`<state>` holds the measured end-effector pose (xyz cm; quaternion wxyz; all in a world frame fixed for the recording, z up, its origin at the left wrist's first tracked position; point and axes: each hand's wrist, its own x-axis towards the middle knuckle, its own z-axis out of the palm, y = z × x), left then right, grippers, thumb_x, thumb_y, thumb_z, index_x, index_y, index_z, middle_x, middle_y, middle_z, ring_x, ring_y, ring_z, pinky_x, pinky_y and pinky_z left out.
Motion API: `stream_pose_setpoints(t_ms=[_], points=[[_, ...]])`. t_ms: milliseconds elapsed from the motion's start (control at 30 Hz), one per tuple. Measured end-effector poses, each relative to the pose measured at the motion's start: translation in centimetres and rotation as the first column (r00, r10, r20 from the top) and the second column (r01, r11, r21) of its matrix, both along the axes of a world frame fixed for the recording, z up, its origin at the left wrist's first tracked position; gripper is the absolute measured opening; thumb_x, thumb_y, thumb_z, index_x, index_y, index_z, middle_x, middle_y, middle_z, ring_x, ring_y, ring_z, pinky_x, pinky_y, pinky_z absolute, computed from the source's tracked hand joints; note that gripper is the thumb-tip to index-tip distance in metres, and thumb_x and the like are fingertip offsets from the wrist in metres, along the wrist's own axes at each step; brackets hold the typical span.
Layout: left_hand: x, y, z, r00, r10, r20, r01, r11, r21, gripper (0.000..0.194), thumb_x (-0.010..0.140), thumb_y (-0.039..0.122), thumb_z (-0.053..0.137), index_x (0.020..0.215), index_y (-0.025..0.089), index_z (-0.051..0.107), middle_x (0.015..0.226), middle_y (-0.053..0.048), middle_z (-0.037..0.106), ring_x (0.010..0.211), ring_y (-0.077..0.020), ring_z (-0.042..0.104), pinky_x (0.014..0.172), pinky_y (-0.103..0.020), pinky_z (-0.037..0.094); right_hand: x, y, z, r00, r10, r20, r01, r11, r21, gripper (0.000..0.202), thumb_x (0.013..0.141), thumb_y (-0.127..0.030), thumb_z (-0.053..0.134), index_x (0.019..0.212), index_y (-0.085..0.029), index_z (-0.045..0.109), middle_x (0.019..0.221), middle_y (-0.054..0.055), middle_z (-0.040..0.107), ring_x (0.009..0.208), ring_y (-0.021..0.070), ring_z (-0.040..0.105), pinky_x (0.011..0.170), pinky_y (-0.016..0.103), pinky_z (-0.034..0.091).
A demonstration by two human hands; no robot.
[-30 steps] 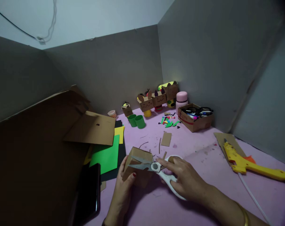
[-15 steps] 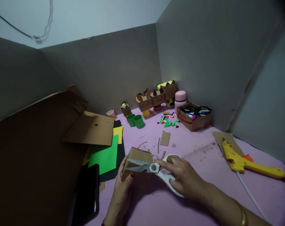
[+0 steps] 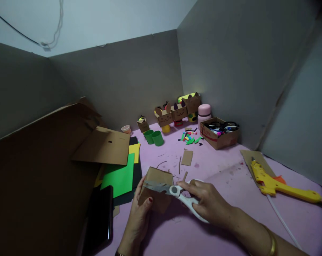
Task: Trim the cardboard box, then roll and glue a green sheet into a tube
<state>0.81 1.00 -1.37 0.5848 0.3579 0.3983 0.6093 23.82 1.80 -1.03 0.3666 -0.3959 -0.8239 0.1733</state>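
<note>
Left hand (image 3: 141,213): is cupping a cardboard box (image 3: 161,204) in a wide grip
Right hand (image 3: 210,202): is clenching scissors (image 3: 174,191) by their handles
Blades (image 3: 157,186): are pointing left across the box, toward the left hand

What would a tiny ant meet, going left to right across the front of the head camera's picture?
Big brown cardboard → black phone → left hand → small cardboard box → right hand → yellow glue gun.
</note>
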Motion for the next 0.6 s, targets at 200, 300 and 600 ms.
stream_pose_setpoints(t_ms=[200,300,600], points=[[0.2,-0.1,0.4,1.000,0.009,-0.005,-0.010,1.000,-0.022,0.090,0.057,0.037,0.084,0.137,0.027,0.044,0.129,-0.012,0.061,0.116,-0.0328,0.056,0.099,-0.040,0.044,0.0,0.1,0.2,0.999,0.049,-0.013,-0.049,0.996,-0.079,0.061,0.068,-0.004,0.050,0.125,-0.025,0.057,0.084,0.004,0.064,0.075,0.0184,0.058,0.068,0.030,0.046],[0.4,-0.1,0.9,0.999,0.030,-0.017,-0.030,0.999,-0.026,0.087,0.056,0.037,0.085,0.134,0.028,0.047,0.126,-0.009,0.063,0.115,-0.0303,0.056,0.095,-0.036,0.046,0.0,0.0,0.5,0.998,0.055,0.018,-0.053,0.994,-0.095,0.072,0.061,0.000,0.050,0.129,-0.023,0.053,0.093,0.007,0.062,0.087,0.0220,0.056,0.078,0.036,0.046],[0.7,-0.3,1.5,1.000,0.009,-0.018,-0.009,1.000,-0.015,0.090,0.055,0.035,0.086,0.135,0.024,0.045,0.122,-0.012,0.064,0.109,-0.0316,0.059,0.090,-0.037,0.047,0.2,0.1,0.6,0.998,0.055,0.024,-0.054,0.997,-0.058,0.072,0.061,0.001,0.050,0.130,-0.023,0.053,0.092,0.008,0.059,0.086,0.0235,0.053,0.077,0.039,0.045]])
